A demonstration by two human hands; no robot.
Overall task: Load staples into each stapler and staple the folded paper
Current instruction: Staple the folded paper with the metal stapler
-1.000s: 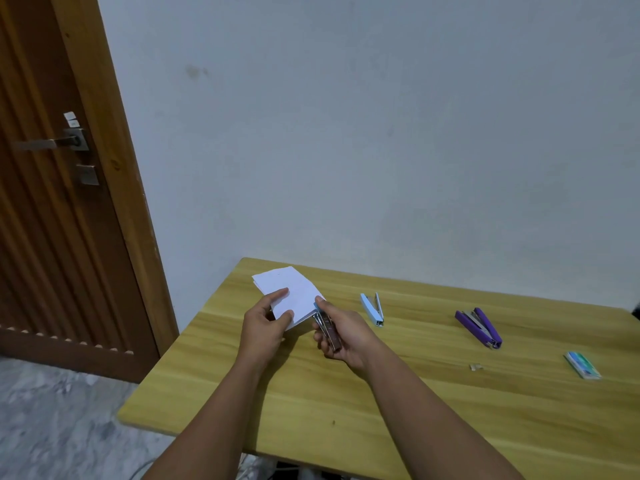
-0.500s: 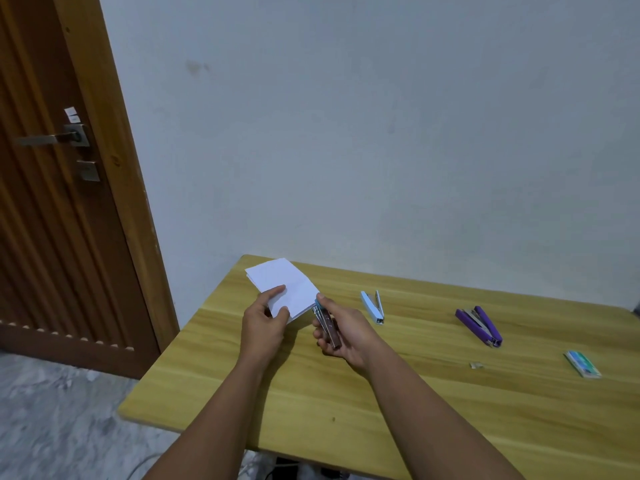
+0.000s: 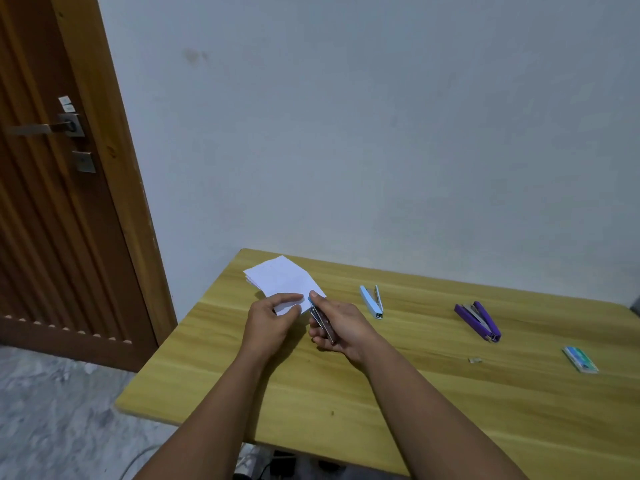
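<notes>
A folded white paper (image 3: 281,279) lies at the far left corner of the wooden table (image 3: 398,382). My left hand (image 3: 269,320) pinches its near edge between thumb and fingers. My right hand (image 3: 341,327) grips a small metallic stapler (image 3: 322,323), whose front end meets the paper's near right corner. A light blue stapler (image 3: 372,301) lies hinged open to the right of my hands. Further right a purple stapler (image 3: 478,321) lies open too. A small box of staples (image 3: 580,358) rests near the right edge.
A tiny loose scrap of staples (image 3: 475,359) lies between the purple stapler and the box. A wooden door (image 3: 52,188) with a metal handle stands left of the table, and a plain wall runs behind it.
The paper and both hands have shifted slightly toward the far left corner. The stapler stays at the paper's near right corner. Everything else on the table is unmoved.
</notes>
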